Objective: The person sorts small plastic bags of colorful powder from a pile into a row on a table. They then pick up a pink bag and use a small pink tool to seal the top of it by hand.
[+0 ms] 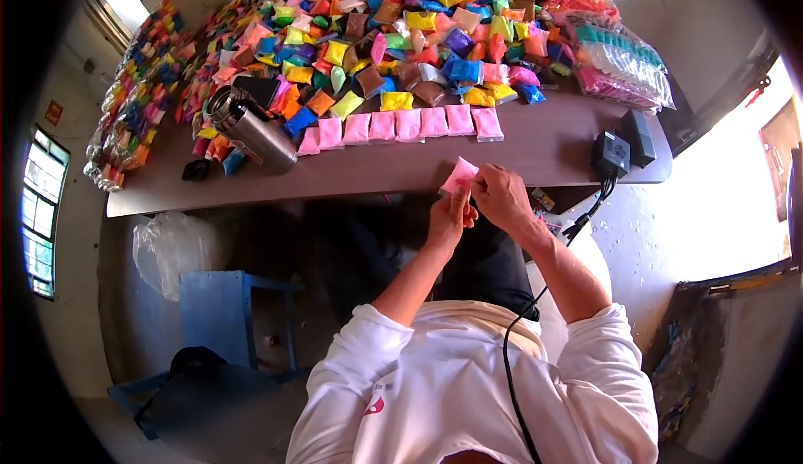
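Between my two hands, just over the table's front edge, is a small pink packet (460,175). My left hand (452,217) pinches its lower part with thumb and fingers. At its upper right side, my right hand (500,196) is closed with the fingertips on the packet; the fingers partly cover it. Beyond the hands, a row of several similar pink packets (408,124) lies side by side on the brown table (368,175).
A big heap of colourful packets (418,22) covers the table's back. Bundled packets (623,58) stand at right, near a black box with cables (612,153). A steel flask (251,134) leans at left. Below are a blue chair (216,313) and a clear plastic bag (174,251).
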A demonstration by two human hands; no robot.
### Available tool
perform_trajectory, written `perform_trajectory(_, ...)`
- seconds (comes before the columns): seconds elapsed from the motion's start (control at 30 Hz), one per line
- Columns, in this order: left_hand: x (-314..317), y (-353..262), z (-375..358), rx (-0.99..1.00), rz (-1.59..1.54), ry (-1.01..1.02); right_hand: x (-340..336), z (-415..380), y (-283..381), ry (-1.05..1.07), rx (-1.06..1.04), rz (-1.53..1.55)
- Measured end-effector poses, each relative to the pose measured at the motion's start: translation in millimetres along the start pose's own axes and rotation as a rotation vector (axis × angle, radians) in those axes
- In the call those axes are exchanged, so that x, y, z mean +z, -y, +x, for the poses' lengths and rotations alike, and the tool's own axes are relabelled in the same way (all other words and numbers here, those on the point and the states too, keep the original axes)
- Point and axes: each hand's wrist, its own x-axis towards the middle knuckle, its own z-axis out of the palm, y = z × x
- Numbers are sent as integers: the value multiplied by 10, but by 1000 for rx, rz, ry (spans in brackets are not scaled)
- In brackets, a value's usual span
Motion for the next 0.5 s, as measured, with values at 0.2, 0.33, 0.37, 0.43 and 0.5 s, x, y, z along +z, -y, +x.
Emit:
perform_trajectory(0.2, 67, -69, 47, 13, 33, -32, 57, 50, -20, -62, 164, 73)
perform_trajectory(0.33, 91, -88, 92, 3, 78, -32, 85, 101, -97, -76, 248, 67)
perform_trajectory(0.37, 94, -79, 96, 4, 73, -33, 87, 111, -117, -86, 255, 48)
perform_trajectory(0.43, 95, -67, 101, 35, 96, -18, 77, 143, -139, -94, 259, 27)
perform_trajectory(0.5, 91, -68, 100, 39, 141, -25, 57, 170, -157, -94, 257, -9)
